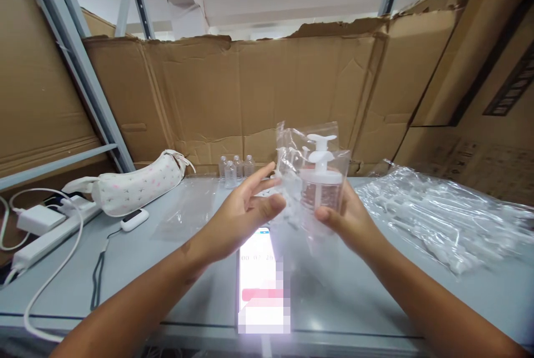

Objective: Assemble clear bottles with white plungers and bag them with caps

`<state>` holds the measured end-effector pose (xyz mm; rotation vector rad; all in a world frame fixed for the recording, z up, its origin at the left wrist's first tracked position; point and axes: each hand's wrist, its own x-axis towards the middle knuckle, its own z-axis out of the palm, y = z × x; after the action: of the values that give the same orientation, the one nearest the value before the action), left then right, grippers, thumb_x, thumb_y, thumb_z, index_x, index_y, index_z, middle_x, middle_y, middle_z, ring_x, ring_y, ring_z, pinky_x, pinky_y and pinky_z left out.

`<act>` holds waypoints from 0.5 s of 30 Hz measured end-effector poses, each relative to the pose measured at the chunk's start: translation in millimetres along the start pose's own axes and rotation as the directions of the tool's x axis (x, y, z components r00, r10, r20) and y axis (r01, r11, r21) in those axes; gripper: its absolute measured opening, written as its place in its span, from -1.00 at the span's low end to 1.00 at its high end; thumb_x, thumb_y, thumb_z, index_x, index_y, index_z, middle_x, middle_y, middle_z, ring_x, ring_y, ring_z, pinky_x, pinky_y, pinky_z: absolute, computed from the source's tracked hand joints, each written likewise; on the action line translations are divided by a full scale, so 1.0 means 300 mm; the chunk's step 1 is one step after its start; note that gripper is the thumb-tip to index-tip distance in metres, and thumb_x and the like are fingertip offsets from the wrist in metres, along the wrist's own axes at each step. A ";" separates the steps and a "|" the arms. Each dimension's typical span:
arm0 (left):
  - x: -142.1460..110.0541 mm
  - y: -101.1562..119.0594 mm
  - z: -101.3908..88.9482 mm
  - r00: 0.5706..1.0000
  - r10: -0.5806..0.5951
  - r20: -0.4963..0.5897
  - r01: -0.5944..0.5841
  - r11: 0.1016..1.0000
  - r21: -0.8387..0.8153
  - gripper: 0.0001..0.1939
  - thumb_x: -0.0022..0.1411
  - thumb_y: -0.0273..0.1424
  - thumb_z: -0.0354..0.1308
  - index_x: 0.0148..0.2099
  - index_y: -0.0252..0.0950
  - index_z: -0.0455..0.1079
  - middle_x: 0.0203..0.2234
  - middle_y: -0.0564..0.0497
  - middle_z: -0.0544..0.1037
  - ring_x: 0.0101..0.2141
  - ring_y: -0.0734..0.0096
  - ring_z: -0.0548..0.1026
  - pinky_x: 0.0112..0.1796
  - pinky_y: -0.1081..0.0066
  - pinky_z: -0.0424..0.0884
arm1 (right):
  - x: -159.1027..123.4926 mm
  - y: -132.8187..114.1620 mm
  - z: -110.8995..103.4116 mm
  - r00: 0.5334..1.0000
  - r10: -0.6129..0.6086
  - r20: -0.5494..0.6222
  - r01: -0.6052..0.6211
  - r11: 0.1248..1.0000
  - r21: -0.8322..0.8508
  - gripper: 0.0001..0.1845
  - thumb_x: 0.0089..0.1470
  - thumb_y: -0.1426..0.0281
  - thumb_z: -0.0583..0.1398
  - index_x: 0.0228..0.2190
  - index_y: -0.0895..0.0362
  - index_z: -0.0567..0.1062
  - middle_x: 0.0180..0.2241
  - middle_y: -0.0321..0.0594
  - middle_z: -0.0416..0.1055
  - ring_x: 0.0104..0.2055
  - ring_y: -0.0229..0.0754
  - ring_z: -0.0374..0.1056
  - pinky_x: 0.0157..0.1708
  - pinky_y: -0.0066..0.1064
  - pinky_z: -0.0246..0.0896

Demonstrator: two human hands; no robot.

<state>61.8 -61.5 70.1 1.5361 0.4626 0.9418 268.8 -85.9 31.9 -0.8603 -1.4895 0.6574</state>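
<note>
My right hand (350,213) is closed around a clear round container (308,194) with a white lid and a white plunger-like top (321,149). A loose clear plastic bag (287,144) surrounds the container, which stands upright above the table. My left hand (248,202) is at the bag's left side, thumb and fingers apart, with the fingertips close to the plastic. I cannot tell whether they touch it. Some small white parts show blurred through the bag between the hands. Below them lies a lit phone (256,274) showing a timer.
Several small clear bottles (230,174) stand at the back, beside flat clear bags (187,205). Bagged white parts (442,213) lie at right. A patterned pouch (139,185), power strip (54,233), cable and white device (134,219) are at left. Cardboard (267,85) walls the back.
</note>
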 end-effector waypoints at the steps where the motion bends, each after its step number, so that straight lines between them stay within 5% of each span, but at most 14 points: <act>1: 0.004 -0.003 0.002 1.000 -0.014 -0.002 0.014 1.000 0.009 -0.32 0.09 -0.18 0.26 0.24 -0.14 0.20 0.18 -0.24 0.27 -0.02 0.04 0.43 -0.07 0.18 0.34 | 0.003 0.000 -0.001 1.000 -0.002 0.026 0.002 1.000 -0.011 -0.21 -0.16 0.01 0.33 0.07 -0.04 0.24 0.03 -0.06 0.33 0.00 0.07 0.34 -0.10 -0.15 0.31; 7: 0.041 -0.039 -0.013 0.994 -0.093 -0.057 0.090 0.995 -0.041 -0.42 0.23 -0.26 0.15 0.27 -0.17 0.16 0.01 -0.21 0.46 -0.26 0.18 0.55 -0.28 0.27 0.47 | 0.017 0.042 0.017 0.975 0.037 0.221 -0.023 0.998 -0.064 -0.37 -0.05 0.09 0.30 0.02 -0.03 0.28 0.01 -0.10 0.34 0.05 0.08 0.30 -0.04 -0.12 0.27; 15: 0.040 -0.108 -0.038 0.967 -0.188 -0.174 0.172 0.980 -0.105 -0.56 0.33 -0.30 -0.04 0.22 -0.25 0.24 -0.04 -0.20 0.47 -0.33 0.31 0.52 -0.37 0.30 0.53 | 0.018 0.098 0.038 0.932 0.235 0.277 -0.233 0.972 -0.038 -0.34 -0.01 0.08 0.26 0.08 -0.04 0.21 -0.08 -0.10 0.41 -0.01 0.02 0.34 0.04 -0.05 0.17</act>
<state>67.2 -38.7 42.3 1.3090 0.6719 0.9517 261.5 -64.0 9.9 -0.9888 -1.6541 0.9869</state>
